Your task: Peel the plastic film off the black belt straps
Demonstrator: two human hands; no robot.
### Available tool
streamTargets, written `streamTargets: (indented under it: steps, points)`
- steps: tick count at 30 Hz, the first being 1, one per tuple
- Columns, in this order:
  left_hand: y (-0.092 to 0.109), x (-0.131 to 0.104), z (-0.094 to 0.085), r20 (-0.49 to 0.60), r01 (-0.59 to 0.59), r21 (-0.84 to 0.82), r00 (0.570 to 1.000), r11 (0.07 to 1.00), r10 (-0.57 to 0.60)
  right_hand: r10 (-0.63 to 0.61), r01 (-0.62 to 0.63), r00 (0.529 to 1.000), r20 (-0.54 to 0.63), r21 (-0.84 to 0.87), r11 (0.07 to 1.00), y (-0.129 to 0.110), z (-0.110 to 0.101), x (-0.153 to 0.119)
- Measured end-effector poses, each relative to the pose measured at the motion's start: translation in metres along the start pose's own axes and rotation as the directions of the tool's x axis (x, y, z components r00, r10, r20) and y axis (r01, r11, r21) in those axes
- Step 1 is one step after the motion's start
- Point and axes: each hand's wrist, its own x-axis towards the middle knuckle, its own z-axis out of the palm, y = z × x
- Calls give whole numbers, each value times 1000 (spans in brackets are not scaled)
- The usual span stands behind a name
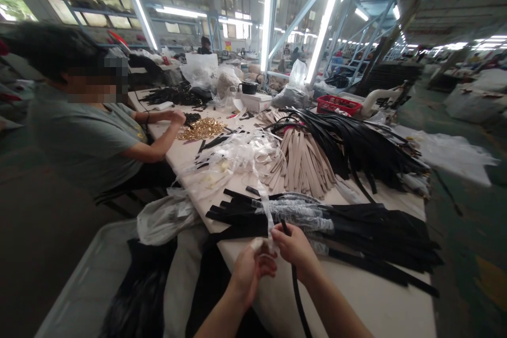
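Observation:
My right hand [296, 251] is closed around a narrow black strap [298, 296], whose long end hangs down past the table edge. A translucent white plastic strip [266, 206] runs from the plastic heap down to my fingers. My left hand [250, 269] has its fingers curled on the lower end of that strip, close beside my right fingertips. Just beyond both hands, a bundle of black straps [376, 229] lies across the table [356, 296], with clear plastic wrapped round part of it.
Behind the bundle lie beige straps [303, 161], more black straps [348, 140] and crumpled plastic film [233, 156]. At the left a co-worker [91, 132] sits near a pile of gold-coloured metal pieces [204, 129]. A red basket [338, 104] stands at the back; a grey bin [95, 259] is below left.

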Motion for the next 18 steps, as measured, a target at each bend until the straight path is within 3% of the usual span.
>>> streamTargets:
  steps: [2,9,14,18]
  points:
    - [2,2,0,-20,-104,-4,994,995,104,-41,40,999,-21,-50,998,0,1,-3]
    - [6,17,5,-73,-203,127,974,971,213,-189,168,979,-77,-221,961,6,0,-15]
    - [3,22,5,-64,-239,-8,969,971,238,-260,224,961,-96,-282,933,9,-2,-24]
    - [3,22,3,-12,-182,-122,983,976,182,-167,159,979,-115,-72,985,13,-1,-28]
